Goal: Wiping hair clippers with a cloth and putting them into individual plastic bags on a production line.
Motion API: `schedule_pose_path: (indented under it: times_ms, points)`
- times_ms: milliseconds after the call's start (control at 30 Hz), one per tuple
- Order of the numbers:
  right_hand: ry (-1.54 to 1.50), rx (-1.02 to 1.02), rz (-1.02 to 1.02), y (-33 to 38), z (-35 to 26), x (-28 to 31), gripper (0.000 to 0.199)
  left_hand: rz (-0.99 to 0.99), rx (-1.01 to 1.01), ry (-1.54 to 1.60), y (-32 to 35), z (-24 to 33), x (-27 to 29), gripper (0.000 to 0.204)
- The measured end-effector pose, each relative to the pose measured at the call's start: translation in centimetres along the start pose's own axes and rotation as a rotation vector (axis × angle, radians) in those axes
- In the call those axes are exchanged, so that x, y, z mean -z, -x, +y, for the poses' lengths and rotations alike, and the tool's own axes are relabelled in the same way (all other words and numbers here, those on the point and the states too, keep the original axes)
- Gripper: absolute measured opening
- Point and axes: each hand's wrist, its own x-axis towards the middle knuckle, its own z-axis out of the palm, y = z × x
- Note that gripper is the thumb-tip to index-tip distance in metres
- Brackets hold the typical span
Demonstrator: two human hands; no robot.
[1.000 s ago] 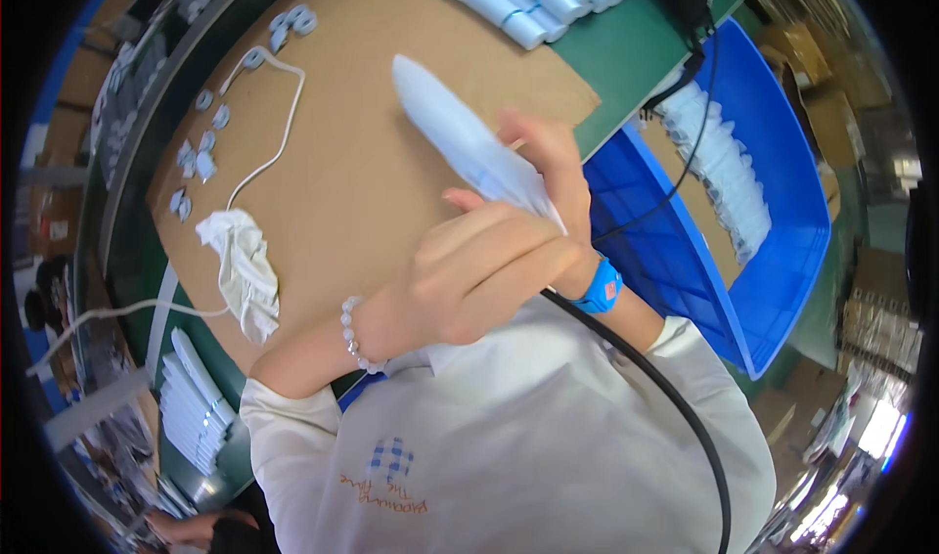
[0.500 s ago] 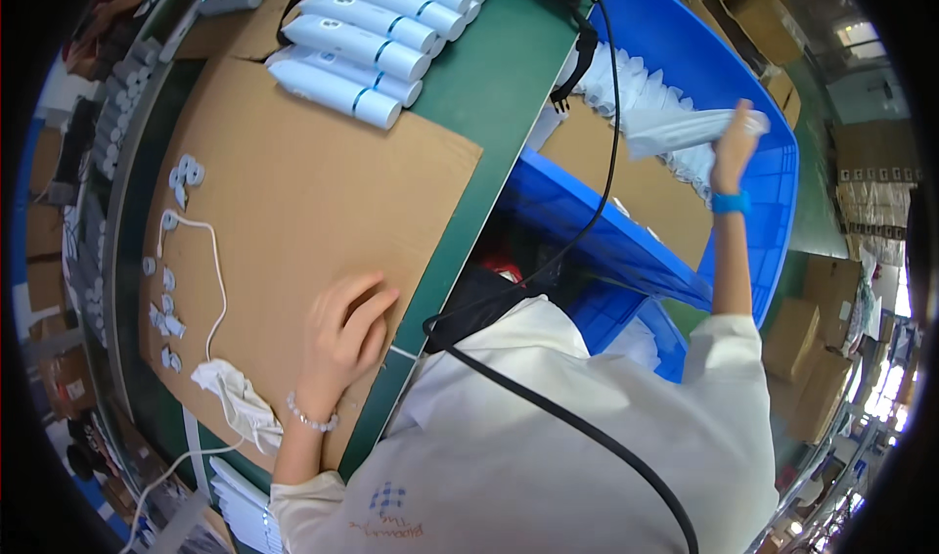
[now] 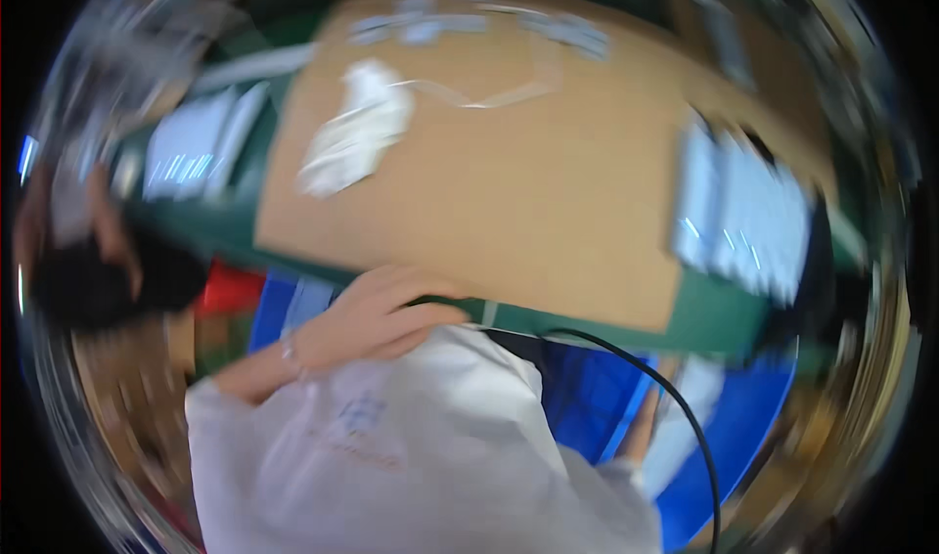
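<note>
The picture is smeared by motion. My left hand point(image 3: 396, 310) lies at the near edge of the brown cardboard sheet point(image 3: 528, 202), fingers stretched and apart, holding nothing. Low on the right, my right hand point(image 3: 667, 370) reaches down into a blue bin point(image 3: 753, 422), with a blue band at the wrist. Pale plastic-wrapped stuff point(image 3: 693, 407) is beside that hand; the blur hides whether the fingers grip any of it. A row of pale blue-white tubes point(image 3: 748, 217) lies at the right end of the cardboard.
A crumpled white cloth point(image 3: 357, 129) and a thin white cord lie on the cardboard. Small pale pieces point(image 3: 421, 26) are along its far side. More pale tubes point(image 3: 191, 143) rest on the green table point(image 3: 225, 221). A black cable point(image 3: 685, 412) hangs before me. Another person point(image 3: 108, 231) is at far left.
My view has swung toward the left, so the table now lies across it. The right hand, which held a bagged tube above the bin, is now lower, partly hidden and blurred.
</note>
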Motion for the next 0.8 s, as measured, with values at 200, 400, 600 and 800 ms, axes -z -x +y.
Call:
schedule_pose_path:
  times_ms: [200,400,600,800]
  points:
    - [0.029,0.717,-0.304,-3.6,-36.9,-3.5,0.036,0.367,-0.042,0.086,2.8,2.6,-3.4,0.016]
    - [0.067,0.904,-0.446,9.9,-55.3,-2.7,0.035,0.617,0.171,0.034,10.4,5.8,-5.9,0.010]
    - [0.093,0.930,-0.445,21.8,-70.7,-2.7,0.034,1.109,0.755,-0.005,24.4,4.6,-10.9,0.014]
    - [0.135,0.956,-0.425,32.7,-80.3,-7.5,0.033,1.061,1.072,-0.060,38.8,4.5,-22.3,0.008]
